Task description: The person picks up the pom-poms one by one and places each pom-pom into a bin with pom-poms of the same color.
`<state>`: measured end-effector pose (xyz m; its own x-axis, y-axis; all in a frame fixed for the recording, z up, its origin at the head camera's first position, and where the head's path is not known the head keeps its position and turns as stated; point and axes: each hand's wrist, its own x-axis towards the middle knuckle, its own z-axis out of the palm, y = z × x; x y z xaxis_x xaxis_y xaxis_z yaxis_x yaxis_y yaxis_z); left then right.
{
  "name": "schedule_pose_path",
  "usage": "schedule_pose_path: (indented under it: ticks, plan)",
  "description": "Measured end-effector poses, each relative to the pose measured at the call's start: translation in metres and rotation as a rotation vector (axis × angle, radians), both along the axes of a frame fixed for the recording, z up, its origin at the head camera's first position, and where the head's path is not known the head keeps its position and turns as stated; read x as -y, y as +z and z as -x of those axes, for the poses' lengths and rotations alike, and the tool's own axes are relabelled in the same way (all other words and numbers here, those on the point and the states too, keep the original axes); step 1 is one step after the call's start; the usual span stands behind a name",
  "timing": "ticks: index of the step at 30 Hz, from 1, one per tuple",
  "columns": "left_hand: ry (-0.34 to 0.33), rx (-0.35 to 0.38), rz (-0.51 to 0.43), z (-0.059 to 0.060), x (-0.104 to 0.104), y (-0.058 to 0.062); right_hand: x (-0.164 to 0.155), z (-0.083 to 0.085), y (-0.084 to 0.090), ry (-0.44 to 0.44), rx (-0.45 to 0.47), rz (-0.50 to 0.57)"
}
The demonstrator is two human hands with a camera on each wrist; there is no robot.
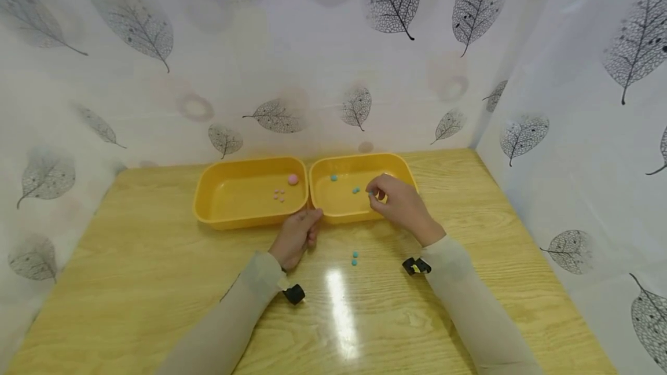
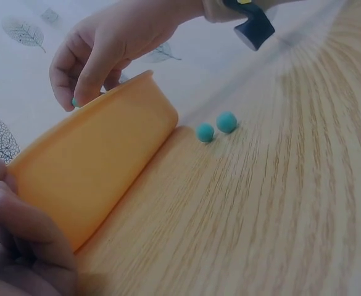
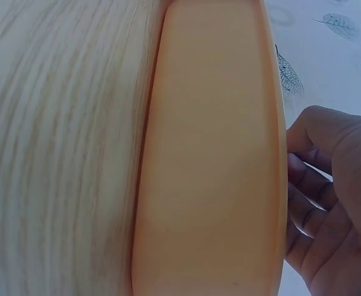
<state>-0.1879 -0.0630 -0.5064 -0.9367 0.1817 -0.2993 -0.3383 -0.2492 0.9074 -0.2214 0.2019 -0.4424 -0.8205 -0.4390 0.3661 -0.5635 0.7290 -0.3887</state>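
Observation:
Over the right yellow box (image 1: 339, 213), my right hand (image 1: 401, 204) pinches a small teal ball (image 2: 75, 102) between thumb and fingertips. A teal ball (image 1: 334, 177) and a small teal pair (image 1: 356, 190) lie inside that box. My left hand (image 1: 297, 236) grips the box's front left corner at the rim, fingers curled, as the left wrist view shows. On the table in front of the box sit two loose teal balls (image 1: 355, 258). The right wrist view has the box's outer wall (image 3: 211, 154) covering the right fingertips (image 3: 297, 166).
A second yellow box (image 1: 219, 224) stands against the right one on its left side. It holds a larger pink ball (image 1: 293, 179) and several tiny pink balls (image 1: 279, 194). A leaf-patterned white curtain (image 1: 312, 62) borders the wooden table (image 1: 130, 271) at the back and sides.

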Motion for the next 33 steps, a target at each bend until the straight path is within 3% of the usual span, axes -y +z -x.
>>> schedule_pose_path:
  ticks: [13, 33]
  plan:
    - [-0.012, -0.016, 0.057, -0.0016, 0.0003, 0.0001, -0.0018, 0.0010, -0.0050, -0.009, 0.036, -0.025]
    - [-0.010, 0.007, 0.039, -0.0006, -0.0011, 0.0031, -0.0029, 0.0022, -0.0092, -0.006, 0.024, -0.020]
